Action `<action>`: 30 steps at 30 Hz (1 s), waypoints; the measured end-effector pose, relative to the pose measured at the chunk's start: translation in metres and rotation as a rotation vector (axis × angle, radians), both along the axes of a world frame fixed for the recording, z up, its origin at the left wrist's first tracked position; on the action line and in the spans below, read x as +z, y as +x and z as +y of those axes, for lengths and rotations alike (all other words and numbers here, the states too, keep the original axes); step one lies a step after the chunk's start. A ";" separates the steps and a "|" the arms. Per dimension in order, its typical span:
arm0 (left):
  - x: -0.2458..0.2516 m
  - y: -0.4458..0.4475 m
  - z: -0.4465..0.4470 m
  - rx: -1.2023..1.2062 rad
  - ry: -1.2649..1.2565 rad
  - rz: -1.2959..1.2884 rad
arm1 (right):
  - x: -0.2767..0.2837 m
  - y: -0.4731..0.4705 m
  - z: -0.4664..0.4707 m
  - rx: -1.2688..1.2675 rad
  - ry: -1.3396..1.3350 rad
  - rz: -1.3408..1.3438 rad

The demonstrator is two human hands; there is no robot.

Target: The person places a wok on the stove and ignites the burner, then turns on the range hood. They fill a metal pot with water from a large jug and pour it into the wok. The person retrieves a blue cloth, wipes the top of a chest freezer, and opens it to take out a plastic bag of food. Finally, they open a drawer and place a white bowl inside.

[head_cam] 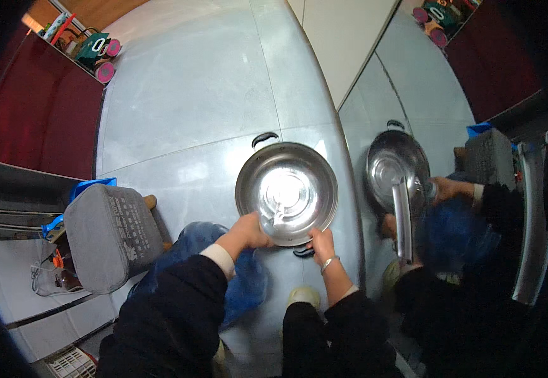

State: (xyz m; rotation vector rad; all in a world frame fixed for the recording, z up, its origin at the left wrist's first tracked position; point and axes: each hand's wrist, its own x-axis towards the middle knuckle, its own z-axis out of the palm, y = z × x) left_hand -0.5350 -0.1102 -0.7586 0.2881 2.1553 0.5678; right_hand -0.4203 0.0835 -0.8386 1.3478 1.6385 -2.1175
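Note:
A stainless steel pan (pixel 287 163) with two black loop handles stands or is held low over the grey floor, its open side up. My left hand (pixel 250 231) is closed at its near left rim, around what looks like a clear, see-through thing; its shape is mostly hidden. Bright streaks below that thing could be liquid or glare. The fingers of my right hand (pixel 322 243) grip the near rim, beside the near handle (pixel 304 253). A glossy panel at the right mirrors the pan and hands.
Left of me are a grey fabric-covered stool or box (pixel 99 236), a blue plastic item (pixel 92 185) and a dark red cabinet (pixel 42 108). A toy-like item with pink wheels (pixel 105 72) lies beyond. Metal handles (pixel 402 222) stick out from the glossy panel (pixel 373 94) at the right.

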 end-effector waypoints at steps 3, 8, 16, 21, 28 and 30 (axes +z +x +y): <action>-0.004 0.000 -0.003 0.018 -0.019 0.014 | 0.000 -0.001 0.004 -0.001 -0.038 -0.013; -0.001 -0.005 -0.004 0.020 -0.032 0.001 | -0.004 -0.005 0.017 0.097 0.021 -0.017; 0.006 0.003 0.001 -0.079 -0.128 0.190 | -0.024 -0.009 0.020 0.147 0.052 0.002; 0.012 -0.001 0.000 -0.150 -0.144 0.158 | -0.010 -0.004 0.020 0.195 0.405 0.093; 0.043 -0.013 0.003 -0.281 -0.237 0.091 | 0.054 0.025 -0.007 0.130 1.017 0.385; 0.059 -0.017 -0.003 -0.316 -0.219 0.104 | 0.062 0.026 -0.030 0.282 0.678 0.442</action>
